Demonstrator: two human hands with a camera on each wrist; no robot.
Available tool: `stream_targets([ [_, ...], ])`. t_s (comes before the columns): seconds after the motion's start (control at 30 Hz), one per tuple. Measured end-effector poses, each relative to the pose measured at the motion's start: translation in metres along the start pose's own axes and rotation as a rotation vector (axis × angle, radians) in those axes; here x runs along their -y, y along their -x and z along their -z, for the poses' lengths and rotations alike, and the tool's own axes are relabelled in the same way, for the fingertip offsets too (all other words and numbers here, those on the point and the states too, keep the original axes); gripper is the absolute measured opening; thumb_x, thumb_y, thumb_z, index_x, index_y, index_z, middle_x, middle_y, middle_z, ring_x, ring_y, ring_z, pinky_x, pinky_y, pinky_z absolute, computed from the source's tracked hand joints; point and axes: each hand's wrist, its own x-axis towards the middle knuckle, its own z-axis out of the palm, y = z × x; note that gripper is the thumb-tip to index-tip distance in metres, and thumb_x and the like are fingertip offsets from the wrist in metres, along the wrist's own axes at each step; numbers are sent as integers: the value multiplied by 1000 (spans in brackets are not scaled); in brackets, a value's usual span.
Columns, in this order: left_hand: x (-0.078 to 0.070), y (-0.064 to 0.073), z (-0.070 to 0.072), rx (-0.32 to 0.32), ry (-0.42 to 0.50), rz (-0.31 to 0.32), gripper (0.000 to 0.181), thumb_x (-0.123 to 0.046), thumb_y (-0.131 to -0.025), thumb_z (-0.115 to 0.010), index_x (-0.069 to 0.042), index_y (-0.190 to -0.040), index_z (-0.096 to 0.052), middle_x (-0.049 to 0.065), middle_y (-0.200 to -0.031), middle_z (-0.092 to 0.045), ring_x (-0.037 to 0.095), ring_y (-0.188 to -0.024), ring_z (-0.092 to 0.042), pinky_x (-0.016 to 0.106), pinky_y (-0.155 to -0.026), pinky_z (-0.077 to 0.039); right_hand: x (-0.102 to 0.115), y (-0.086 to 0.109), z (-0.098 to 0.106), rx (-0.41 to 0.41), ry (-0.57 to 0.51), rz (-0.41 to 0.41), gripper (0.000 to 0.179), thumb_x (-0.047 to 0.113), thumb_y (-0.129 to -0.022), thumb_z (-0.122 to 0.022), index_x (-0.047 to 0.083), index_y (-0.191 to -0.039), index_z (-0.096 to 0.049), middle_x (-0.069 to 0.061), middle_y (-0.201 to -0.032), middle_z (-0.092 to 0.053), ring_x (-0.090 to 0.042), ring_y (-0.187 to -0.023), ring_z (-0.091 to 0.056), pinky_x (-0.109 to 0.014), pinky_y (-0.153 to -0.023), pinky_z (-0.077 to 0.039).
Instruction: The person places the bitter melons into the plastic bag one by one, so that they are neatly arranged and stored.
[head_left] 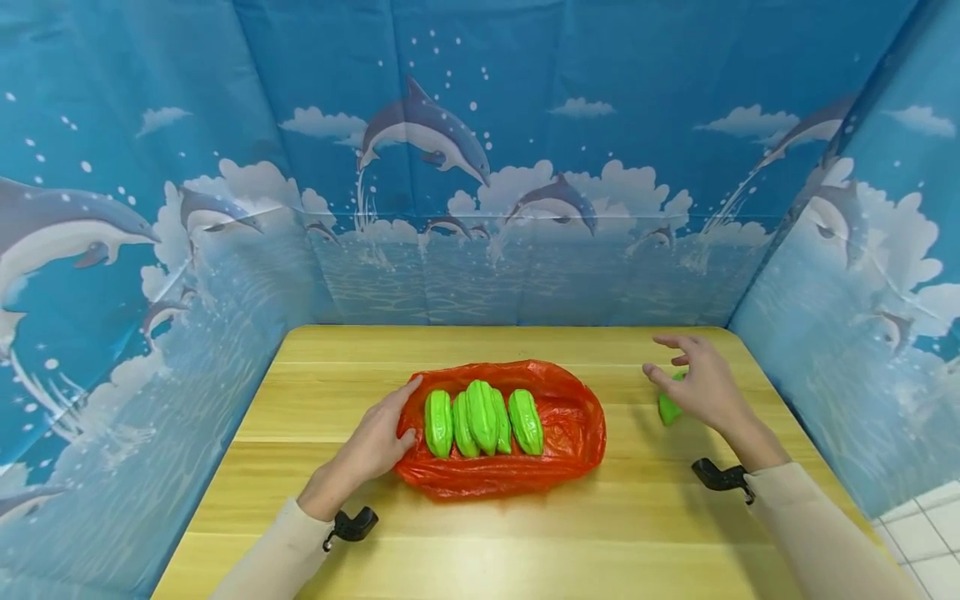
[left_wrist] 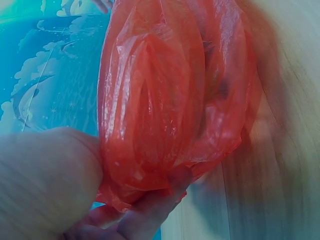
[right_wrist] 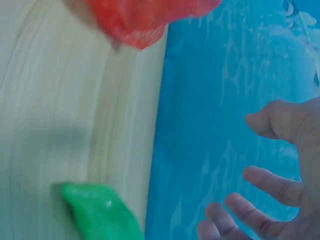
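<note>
A red plastic bag (head_left: 480,483) lies spread open on the table, with several glossy green, ridged star fruit (head_left: 482,417) side by side inside it. My left hand (head_left: 378,437) holds the bag's left end. In the left wrist view, the fingers (left_wrist: 150,212) curl against the crumpled red plastic, and the fruit inside is hidden. Over on the right, my right hand (head_left: 705,385) hovers with spread fingers above another green star fruit (head_left: 668,410), which it partly covers. The right wrist view shows that star fruit (right_wrist: 102,212) on the tabletop, apart from the hand.
The wooden table (head_left: 480,550) carries the bag and the fruit. A blue dolphin-print curtain (head_left: 480,275) hangs along the back and both sides. Each wrist wears a black camera mount (head_left: 720,475). White floor tiles (head_left: 926,525) show at lower right.
</note>
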Motion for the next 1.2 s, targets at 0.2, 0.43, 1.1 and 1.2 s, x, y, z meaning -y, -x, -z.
stream_targets([
  [0.2,2,-1,-2,13,-7,6,93,3,-106,-76,-13,-186,-31,22,-185,-45,48,-168,-49,66,-134,-49,-24,5,-4,-23,14,-37,70,37,-116,-74,-5,-168,-54,-47,-162,-44,-69,-131,-62,-78,-97,-59],
  [0.43,2,-1,-4,6,6,0,93,3,-105,-76,-12,-186,-31,23,-185,-44,48,-169,-49,66,-135,-48,-54,12,-12,-107,33,-54,68,33,-114,-76,-10,-163,-57,-51,-161,-43,-67,-130,-54,-80,-96,-51],
  [1.1,2,-2,-7,7,24,5,93,3,-105,-76,-12,-186,-32,22,-187,-43,47,-170,-47,66,-136,-46,-95,12,-23,99,-104,-315,113,60,-114,-67,-13,-181,-12,-61,-169,-27,-71,-148,-51,-73,-110,-62],
  [1.2,4,-2,-7,2,14,1,93,4,-105,-76,-12,-185,-32,22,-186,-44,48,-169,-48,66,-135,-47,-94,10,-24,111,-122,-331,116,59,-113,-70,-14,-181,-9,-60,-169,-31,-62,-134,-69,-56,-97,-70],
])
